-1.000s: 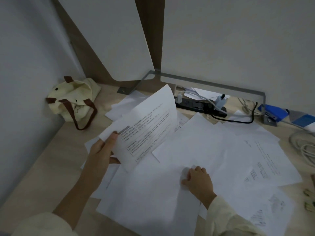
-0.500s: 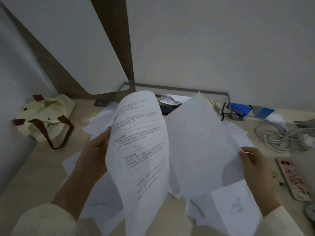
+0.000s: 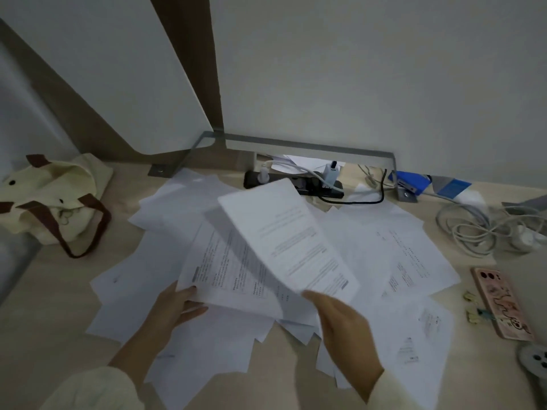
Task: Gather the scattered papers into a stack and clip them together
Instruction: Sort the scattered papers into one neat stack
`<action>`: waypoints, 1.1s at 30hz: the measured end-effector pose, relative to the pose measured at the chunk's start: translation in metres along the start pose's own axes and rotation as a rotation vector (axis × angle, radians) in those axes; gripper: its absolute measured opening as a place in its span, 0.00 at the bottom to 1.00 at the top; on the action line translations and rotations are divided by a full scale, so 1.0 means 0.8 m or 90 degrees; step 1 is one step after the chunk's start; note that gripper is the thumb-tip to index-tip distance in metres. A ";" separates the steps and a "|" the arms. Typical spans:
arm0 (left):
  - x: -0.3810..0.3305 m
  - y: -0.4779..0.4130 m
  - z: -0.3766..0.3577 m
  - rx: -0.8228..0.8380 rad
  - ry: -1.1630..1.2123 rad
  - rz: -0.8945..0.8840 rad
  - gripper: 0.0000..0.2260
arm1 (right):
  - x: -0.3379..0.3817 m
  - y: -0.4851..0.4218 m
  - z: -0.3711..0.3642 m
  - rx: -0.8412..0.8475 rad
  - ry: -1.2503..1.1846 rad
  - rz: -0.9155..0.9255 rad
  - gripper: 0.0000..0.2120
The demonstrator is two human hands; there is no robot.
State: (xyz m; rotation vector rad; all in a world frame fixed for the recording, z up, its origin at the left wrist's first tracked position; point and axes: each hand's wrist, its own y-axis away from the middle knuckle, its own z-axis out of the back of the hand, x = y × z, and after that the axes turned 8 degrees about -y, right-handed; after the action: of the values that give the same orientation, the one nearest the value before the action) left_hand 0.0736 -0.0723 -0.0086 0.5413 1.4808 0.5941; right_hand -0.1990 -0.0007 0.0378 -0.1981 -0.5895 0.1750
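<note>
Several white sheets of paper (image 3: 142, 294) lie scattered over the wooden desk (image 3: 44, 321). My left hand (image 3: 171, 309) holds a printed sheet (image 3: 228, 270) by its lower left corner, thumb on top. My right hand (image 3: 340, 324) holds a second printed sheet (image 3: 290, 241) by its lower edge, raised and tilted over the first one. More printed pages (image 3: 414, 250) lie flat to the right. Small binder clips (image 3: 473, 313) sit at the right beside a phone.
A cream tote bag (image 3: 56, 199) with brown handles lies at the left. A black power strip (image 3: 296, 183) with plugs sits at the back under a metal bracket. Coiled white cables (image 3: 479, 232) and a pink phone (image 3: 503, 304) are at the right.
Both hands have lowered from holding two sheets upright and apart. The right hand's sheet now overlaps the left hand's sheet, close above the desk. The view shifted left.
</note>
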 end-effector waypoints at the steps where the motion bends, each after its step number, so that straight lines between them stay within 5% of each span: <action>1: 0.003 -0.001 -0.001 -0.003 0.009 0.010 0.17 | -0.004 0.006 -0.015 0.054 -0.003 0.005 0.15; 6: 0.015 0.002 -0.012 0.023 0.163 0.029 0.15 | -0.019 0.031 -0.066 0.197 -0.041 0.005 0.20; 10: 0.025 0.001 -0.031 0.031 0.107 0.016 0.12 | -0.020 0.030 -0.072 0.221 -0.037 -0.001 0.12; 22: 0.007 -0.023 -0.016 -0.034 -0.056 -0.006 0.15 | -0.085 0.000 -0.025 -0.084 0.233 -0.166 0.11; 24: 0.001 -0.024 -0.009 -0.033 -0.086 0.009 0.12 | -0.086 -0.003 -0.012 -0.116 0.129 -0.291 0.12; 29: -0.003 -0.024 -0.001 -0.101 -0.073 -0.014 0.12 | -0.112 0.000 -0.012 -0.205 -0.474 -0.633 0.10; 33: 0.002 -0.015 -0.029 -0.051 0.015 -0.040 0.14 | -0.122 -0.014 -0.022 -0.303 -0.737 -0.734 0.09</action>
State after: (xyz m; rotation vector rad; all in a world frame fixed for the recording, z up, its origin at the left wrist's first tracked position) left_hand 0.0508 -0.0811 -0.0183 0.4259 1.4843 0.6092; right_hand -0.2677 -0.0355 -0.0260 -0.1742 -1.7981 -1.0585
